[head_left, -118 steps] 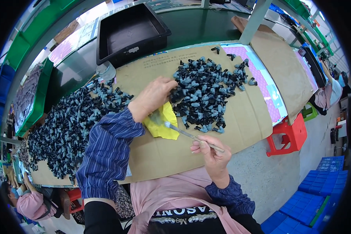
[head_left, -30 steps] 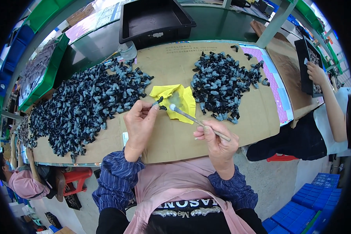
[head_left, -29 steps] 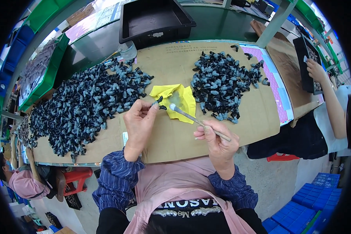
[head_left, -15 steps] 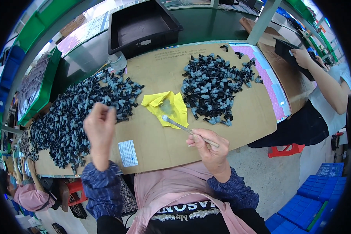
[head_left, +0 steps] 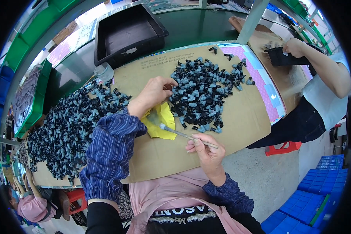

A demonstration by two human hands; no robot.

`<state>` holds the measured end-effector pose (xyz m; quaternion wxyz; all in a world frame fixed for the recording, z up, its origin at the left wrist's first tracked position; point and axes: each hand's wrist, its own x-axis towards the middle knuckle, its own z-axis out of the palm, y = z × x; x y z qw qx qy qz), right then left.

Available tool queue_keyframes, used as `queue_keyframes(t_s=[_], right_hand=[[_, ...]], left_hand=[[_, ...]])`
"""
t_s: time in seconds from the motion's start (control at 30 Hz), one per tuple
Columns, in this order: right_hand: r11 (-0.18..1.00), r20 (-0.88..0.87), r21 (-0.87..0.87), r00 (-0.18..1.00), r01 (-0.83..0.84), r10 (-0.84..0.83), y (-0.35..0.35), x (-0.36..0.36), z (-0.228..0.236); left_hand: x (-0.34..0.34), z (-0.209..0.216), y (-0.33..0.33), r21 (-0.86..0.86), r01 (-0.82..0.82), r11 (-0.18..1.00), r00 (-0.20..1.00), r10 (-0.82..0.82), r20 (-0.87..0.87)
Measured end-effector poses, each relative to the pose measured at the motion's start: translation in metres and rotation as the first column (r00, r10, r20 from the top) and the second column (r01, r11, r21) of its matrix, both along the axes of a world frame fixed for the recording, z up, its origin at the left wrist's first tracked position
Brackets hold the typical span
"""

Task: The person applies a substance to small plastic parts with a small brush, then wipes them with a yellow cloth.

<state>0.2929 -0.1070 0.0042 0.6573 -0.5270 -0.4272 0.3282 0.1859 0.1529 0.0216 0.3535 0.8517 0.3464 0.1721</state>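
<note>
My left hand reaches across the cardboard sheet to the left edge of the right pile of small black and blue parts; its fingers curl on the pile, and what they grip is hidden. My right hand pinches a thin brush whose tip rests over a yellow cloth just below my left wrist. A larger heap of the same parts lies at the left.
A black tray stands at the back on the green table. Green bins line the left side. Another person works at the right with a black tray. A red stool and blue crates stand on the floor.
My left hand has swung from the left heap, where it was half a second ago, over to the right pile. My right hand still holds the brush at the yellow cloth.
</note>
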Motion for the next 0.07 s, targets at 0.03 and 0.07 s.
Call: queue_keyframes(t_s=[0.03, 0.07], right_hand=[[1.0, -0.002, 0.0, 1.0, 0.008, -0.008, -0.0012, 0.0032, -0.0002], [1.0, -0.002, -0.004, 1.0, 0.012, -0.013, -0.001, 0.0048, -0.0003]], left_hand=[[0.0055, -0.0007, 0.002, -0.114, 0.03, 0.993, 1.0, -0.03, -0.002], [0.011, -0.0018, 0.0033, -0.115, 0.042, 0.992, 0.999, -0.042, -0.001]])
